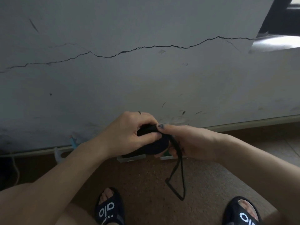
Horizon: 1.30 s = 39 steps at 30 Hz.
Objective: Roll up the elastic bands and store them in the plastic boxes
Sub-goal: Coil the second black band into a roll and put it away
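1. Black elastic band point(155, 143), partly rolled, held above the plastic boxes point(129, 158) on the floor.
2. Left hand point(131, 132) fingers curl round the roll.
3. Right hand point(186, 142) pinches the band; loose tail hangs below.

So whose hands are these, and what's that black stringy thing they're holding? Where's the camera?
There is only one picture, from a camera worn on a person's head, looking down, so you see what they see. The left hand and the right hand belong to that person. Together they grip a black elastic band, winding it into a roll; its loose end hangs down toward the brown floor. Just behind the hands, mostly hidden, are clear plastic boxes where rolls get stored. Ahead is a cracked wall. At the bottom are the person's black sandals.
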Each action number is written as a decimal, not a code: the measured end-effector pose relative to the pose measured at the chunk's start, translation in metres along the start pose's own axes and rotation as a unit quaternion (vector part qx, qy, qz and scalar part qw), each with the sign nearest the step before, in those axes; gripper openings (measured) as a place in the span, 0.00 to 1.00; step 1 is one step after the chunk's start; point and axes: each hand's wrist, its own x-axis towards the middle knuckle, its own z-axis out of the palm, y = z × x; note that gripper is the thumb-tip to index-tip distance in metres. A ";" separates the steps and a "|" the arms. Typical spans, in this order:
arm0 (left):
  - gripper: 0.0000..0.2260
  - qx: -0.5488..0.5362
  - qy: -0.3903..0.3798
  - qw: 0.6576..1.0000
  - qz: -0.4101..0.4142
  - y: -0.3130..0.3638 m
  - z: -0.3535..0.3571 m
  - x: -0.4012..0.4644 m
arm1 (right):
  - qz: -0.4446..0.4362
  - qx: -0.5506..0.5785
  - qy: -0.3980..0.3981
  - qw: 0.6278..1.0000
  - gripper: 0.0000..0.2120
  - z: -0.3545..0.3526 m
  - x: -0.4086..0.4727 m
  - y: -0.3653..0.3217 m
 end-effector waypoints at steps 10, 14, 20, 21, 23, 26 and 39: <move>0.09 -0.038 0.045 0.998 0.010 0.002 -0.006 -0.003 | -0.001 0.050 -0.067 0.997 0.28 -0.003 -0.011 -0.006; 0.09 -0.010 -0.009 1.000 0.010 0.000 0.000 -0.003 | -0.011 -0.058 0.036 0.998 0.33 0.002 -0.006 -0.002; 0.06 0.000 0.010 0.999 0.041 0.000 0.001 0.001 | -0.005 -0.022 0.002 1.000 0.27 0.005 -0.007 -0.002; 0.07 -0.005 0.019 0.999 0.039 0.000 0.001 0.001 | 0.004 -0.005 -0.024 1.000 0.26 0.002 -0.009 -0.004; 0.09 -0.020 0.041 0.998 0.034 0.000 -0.001 0.000 | 0.016 0.028 -0.075 0.997 0.27 -0.003 -0.010 -0.004; 0.10 -0.018 0.045 0.998 0.036 0.001 -0.003 -0.002 | 0.002 0.041 -0.089 0.995 0.27 -0.004 -0.007 -0.002; 0.08 -0.062 0.051 0.997 0.003 0.003 -0.008 -0.004 | -0.006 0.009 -0.062 0.998 0.33 -0.008 -0.009 -0.007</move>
